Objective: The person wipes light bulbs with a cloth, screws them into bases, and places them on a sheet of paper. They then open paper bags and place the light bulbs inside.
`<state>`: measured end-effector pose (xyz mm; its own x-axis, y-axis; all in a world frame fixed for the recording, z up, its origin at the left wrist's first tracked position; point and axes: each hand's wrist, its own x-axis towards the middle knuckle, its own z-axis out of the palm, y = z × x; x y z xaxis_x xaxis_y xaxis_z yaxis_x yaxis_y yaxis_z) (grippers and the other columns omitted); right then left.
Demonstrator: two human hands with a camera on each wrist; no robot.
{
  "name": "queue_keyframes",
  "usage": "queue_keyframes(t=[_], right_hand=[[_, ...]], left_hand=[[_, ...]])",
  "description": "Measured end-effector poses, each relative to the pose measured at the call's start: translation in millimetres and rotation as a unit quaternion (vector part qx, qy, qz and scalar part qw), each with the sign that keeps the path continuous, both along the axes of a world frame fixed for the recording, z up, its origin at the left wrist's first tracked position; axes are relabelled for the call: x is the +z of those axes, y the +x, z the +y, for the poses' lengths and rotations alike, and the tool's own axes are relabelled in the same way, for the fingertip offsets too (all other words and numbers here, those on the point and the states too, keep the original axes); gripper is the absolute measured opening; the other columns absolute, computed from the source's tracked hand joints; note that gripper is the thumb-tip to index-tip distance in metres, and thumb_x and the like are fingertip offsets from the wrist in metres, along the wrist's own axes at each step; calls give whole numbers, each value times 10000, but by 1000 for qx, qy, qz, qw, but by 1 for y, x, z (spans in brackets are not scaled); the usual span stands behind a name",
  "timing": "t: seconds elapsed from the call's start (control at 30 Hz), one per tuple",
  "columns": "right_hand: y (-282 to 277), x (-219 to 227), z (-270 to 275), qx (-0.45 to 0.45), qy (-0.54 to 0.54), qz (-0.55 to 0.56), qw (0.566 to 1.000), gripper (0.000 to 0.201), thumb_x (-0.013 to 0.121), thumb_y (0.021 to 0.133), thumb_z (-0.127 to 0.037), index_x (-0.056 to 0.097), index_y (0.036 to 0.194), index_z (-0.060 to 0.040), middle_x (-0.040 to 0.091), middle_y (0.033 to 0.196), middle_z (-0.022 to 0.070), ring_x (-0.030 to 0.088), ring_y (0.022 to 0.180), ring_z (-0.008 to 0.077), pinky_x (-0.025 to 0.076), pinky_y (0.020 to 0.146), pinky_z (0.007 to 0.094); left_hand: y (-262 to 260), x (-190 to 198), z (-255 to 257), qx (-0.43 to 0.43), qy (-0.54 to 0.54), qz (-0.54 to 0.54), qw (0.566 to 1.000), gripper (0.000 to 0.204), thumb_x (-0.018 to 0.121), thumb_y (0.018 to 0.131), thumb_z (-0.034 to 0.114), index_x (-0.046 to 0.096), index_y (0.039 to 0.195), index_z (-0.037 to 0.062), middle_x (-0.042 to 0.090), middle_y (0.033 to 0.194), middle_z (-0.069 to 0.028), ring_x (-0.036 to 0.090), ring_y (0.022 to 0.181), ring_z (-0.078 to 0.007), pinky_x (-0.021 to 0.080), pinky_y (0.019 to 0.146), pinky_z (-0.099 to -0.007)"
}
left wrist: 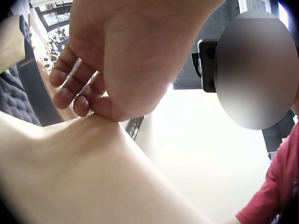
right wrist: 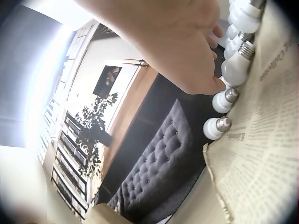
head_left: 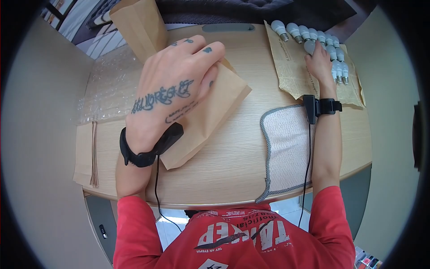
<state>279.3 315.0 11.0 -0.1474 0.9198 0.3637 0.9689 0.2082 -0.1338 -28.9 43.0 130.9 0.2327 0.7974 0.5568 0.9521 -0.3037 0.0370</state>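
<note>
A brown paper bag lies slanted across the desk, folded flat at its near end. My left hand pinches its upper edge; in the left wrist view the thumb and curled fingertips meet at the rim of the bag. At the far right my right hand grips a white light bulb, its fingers covering the base. Several more bulbs lie in rows around it on a printed paper sheet. The right wrist view shows the thumb close beside a bulb.
A second paper bag stands upright at the back left, beside clear bubble wrap. Folded paper bags lie at the left edge. A pale cloth with grey edging lies under the right forearm. Side panels flank the desk.
</note>
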Motion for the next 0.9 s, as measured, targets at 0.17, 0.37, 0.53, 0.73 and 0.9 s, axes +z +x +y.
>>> queue_keyframes(t=[0.17, 0.37, 0.53, 0.73, 0.9], right_hand=[[12, -19, 6, -41, -31, -25, 998, 710, 621, 850, -259, 352, 1453, 3, 472, 1417, 231, 398, 1332, 435, 313, 1070, 581], [0, 13, -14, -58, 1, 27, 998, 722, 680, 819, -357, 426, 1410, -29, 514, 1371, 246, 431, 1306, 453, 332, 1043, 575], [-11, 12, -19, -21, -68, 32, 997, 781, 713, 774, -469, 480, 1390, -49, 566, 1325, 248, 514, 1261, 400, 379, 1027, 531], [-20, 3, -22, -8, -72, 4, 997, 659, 686, 802, -465, 571, 1316, -68, 635, 1242, 218, 583, 1195, 351, 431, 999, 451], [-21, 9, -24, 2, -106, -2, 994, 476, 666, 831, -429, 679, 1165, -89, 692, 1120, 186, 634, 1099, 338, 473, 933, 447]], left_hand=[[1, 1, 0, 0, -4, 0, 1000, 148, 585, 828, 19, 587, 951, 102, 599, 892, -82, 615, 809, -312, 503, 674, -396], [0, 0, -1, -6, 1, -1, 1000, 148, 590, 825, 20, 586, 949, 102, 599, 888, -83, 614, 802, -312, 501, 668, -396], [-1, 1, -2, -3, 2, -1, 1000, 150, 592, 823, 21, 586, 950, 101, 599, 887, -84, 613, 801, -314, 499, 664, -398], [-2, 0, -1, -8, 8, -2, 1000, 147, 592, 824, 22, 586, 949, 99, 598, 880, -82, 612, 799, -312, 498, 661, -396], [-3, 0, -2, -5, 7, -4, 1000, 148, 588, 823, 18, 586, 947, 99, 596, 878, -83, 612, 800, -313, 498, 660, -395]])
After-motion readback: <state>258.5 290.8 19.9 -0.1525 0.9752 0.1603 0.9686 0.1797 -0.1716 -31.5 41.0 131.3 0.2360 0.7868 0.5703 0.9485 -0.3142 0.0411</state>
